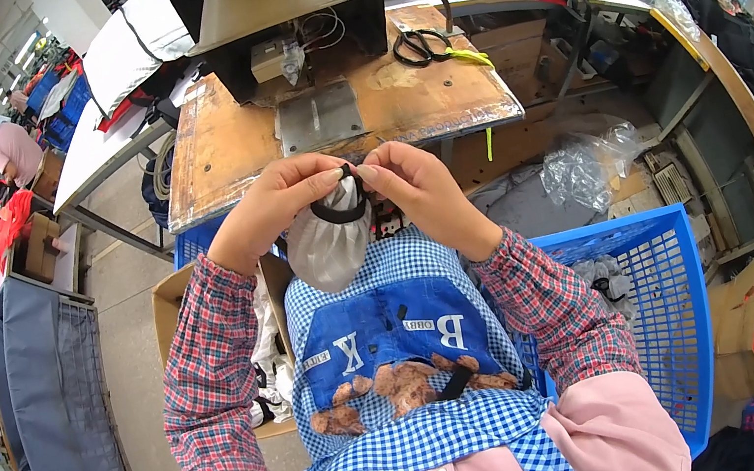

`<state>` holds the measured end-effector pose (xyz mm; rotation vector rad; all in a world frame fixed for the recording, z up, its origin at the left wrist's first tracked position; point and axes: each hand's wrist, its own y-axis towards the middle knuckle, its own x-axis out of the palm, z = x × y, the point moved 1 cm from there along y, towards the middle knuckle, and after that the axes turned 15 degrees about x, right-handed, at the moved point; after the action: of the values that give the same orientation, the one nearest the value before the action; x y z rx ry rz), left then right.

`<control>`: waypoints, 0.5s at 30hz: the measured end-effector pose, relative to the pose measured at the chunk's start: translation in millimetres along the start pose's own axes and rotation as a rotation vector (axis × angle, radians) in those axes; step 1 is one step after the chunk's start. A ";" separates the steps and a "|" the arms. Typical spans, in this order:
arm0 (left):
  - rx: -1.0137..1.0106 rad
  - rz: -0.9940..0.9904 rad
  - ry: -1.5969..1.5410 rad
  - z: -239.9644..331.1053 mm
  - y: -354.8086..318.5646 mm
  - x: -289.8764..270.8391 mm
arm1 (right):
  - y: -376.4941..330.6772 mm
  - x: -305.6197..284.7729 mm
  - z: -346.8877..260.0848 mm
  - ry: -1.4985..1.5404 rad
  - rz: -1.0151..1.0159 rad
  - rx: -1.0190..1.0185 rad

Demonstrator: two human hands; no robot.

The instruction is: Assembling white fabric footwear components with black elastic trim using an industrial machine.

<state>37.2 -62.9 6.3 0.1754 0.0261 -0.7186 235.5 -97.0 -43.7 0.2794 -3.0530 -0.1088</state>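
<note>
A small pale grey fabric pouch [328, 252] with a gathered body and black trim hangs in front of me, above my lap. My left hand [286, 201] pinches the black trim at its top between thumb and forefinger. Just to the right, my right hand [419, 190] pinches the same trim, its fingertips nearly touching those of the left. What exactly lies between the fingertips is too small to tell. Both hands are close to the front edge of a worn wooden worktable [219, 157], with a metal plate [317, 118] set on its top.
Black-handled scissors [421, 48] with a yellow-green strap [470, 56] lie on the worktable, beside a dark machine with a cone-shaped cover [263, 0]. A blue plastic basket [678, 305] stands at my right, a cardboard box [173, 315] with pale pieces at my left. Other people work farther off.
</note>
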 end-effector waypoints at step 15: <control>-0.012 0.090 0.202 -11.9 20.0 -64.9 | 58.1 16.9 4.5 0.050 -0.072 0.204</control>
<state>1.9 -3.8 3.1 0.2364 0.2141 -0.6087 208.2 -42.8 -42.5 0.3976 -3.0069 0.2033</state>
